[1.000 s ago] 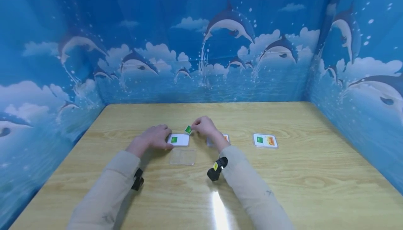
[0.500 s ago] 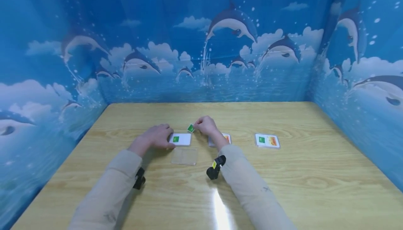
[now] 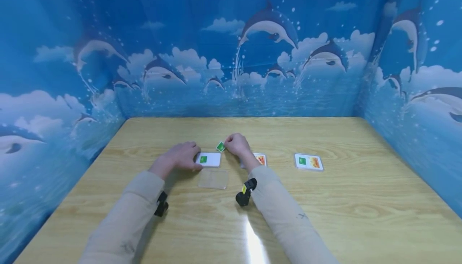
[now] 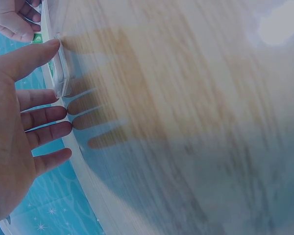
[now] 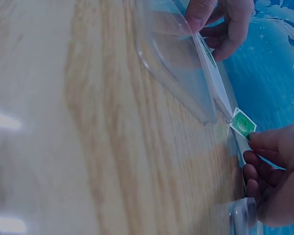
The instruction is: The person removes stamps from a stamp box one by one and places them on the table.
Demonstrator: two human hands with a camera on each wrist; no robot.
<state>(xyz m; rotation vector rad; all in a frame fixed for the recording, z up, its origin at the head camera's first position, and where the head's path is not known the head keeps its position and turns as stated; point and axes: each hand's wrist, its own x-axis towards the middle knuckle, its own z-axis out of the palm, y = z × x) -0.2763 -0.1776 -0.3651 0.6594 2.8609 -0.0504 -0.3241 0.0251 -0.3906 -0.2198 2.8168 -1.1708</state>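
Note:
My left hand (image 3: 180, 155) holds a white card (image 3: 213, 159) with a green square printed on it, thumb at the near edge and fingers at the far one. From the right wrist view, the white card (image 5: 216, 81) sits in a clear case. My right hand (image 3: 237, 145) pinches a small green square piece with a white border (image 3: 220, 147) between thumb and forefinger. That green piece (image 5: 243, 123) is tilted, close to the white card's far right corner. Just in front of the card lies a clear plastic case cover (image 3: 213, 179).
Partly hidden behind my right wrist is a second cased card (image 3: 261, 159) with an orange picture. Farther right lies another cased card (image 3: 309, 162), bearing a green square and an orange picture. Blue dolphin-print curtains (image 3: 180, 95) border the wooden table (image 3: 343, 208) on its back and sides.
The head view has turned slightly left, so everything sits a little farther right. Both hands keep their holds, with the green piece still near the card's corner.

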